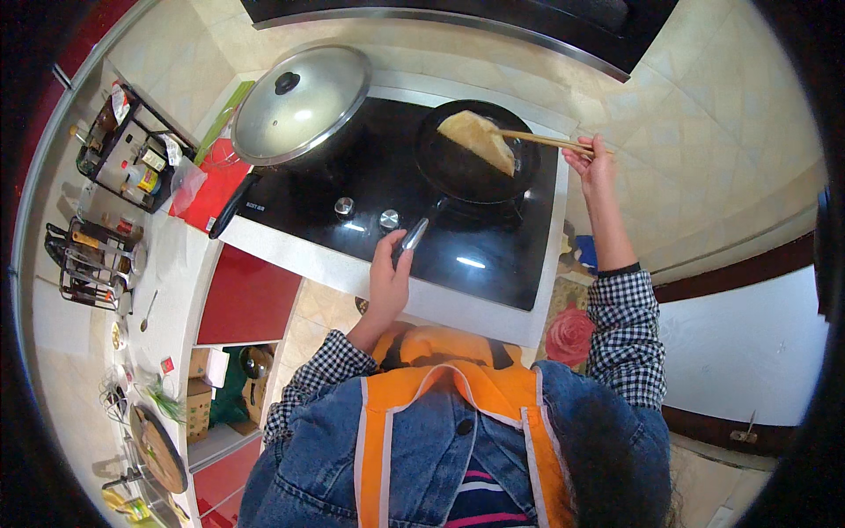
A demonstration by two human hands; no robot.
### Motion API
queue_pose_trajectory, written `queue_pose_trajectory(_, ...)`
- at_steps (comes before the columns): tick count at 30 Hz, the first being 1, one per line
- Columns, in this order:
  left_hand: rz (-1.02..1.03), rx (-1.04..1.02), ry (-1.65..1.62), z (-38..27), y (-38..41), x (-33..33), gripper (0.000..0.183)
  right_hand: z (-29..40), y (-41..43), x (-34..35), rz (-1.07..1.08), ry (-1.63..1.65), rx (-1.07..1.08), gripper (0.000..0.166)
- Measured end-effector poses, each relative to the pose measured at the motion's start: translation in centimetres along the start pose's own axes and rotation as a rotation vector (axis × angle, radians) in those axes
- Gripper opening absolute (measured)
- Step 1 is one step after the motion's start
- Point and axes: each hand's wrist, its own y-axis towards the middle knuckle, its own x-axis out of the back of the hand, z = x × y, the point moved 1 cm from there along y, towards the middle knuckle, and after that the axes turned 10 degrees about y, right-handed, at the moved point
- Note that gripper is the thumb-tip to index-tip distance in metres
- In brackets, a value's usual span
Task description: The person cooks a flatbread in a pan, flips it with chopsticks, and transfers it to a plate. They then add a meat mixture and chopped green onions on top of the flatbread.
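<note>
My left hand (388, 278) grips the frying pan's handle (416, 233) near the front edge of the stove. The black frying pan (443, 173) sits over the right side of a black glass cooktop (462, 264). In it lies a pale, lightly browned flatbread or pancake (472, 135), folded or cut to a half-round with one straight edge. Wooden chopsticks (538, 137) are in my right hand (597, 173), out past the pan's right side. Their tips meet the right end of the pancake; whether they pinch it or only touch it, I cannot tell.
A wok with a domed metal lid (310, 99) stands on the left burner, its black handle (234, 206) jutting frontward. Two knobs (389, 219) are on the cooktop. A range hood (462, 26) overhangs the back. Bottle rack (135, 158), utensil rack (99, 264) and round wooden board (158, 449) line the left counter.
</note>
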Motion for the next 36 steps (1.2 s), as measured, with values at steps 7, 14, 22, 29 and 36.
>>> queue_pose_trajectory(7,0.02,0.066,-0.049,-0.6,-0.1,0.2,0.031,0.3,2.3,0.7,-0.034,0.051,-0.033,0.045)
queue_pose_trajectory(14,-0.001,0.054,-0.013,-0.9,0.0,0.2,0.031,2.6,-1.6,-2.3,0.276,-0.153,-0.038,0.043)
queue_pose_trajectory(22,0.012,0.044,0.013,-0.8,0.0,0.4,0.032,3.7,-5.7,-4.1,0.34,-0.392,0.203,0.033)
queue_pose_trajectory(29,0.011,0.024,-0.013,-0.9,0.1,0.3,0.032,0.7,-8.4,-4.0,0.446,-0.683,0.448,0.02)
queue_pose_trajectory(36,-0.012,0.008,-0.009,-0.4,0.2,-0.1,0.033,2.7,-10.5,-4.3,0.411,-0.857,0.378,0.021)
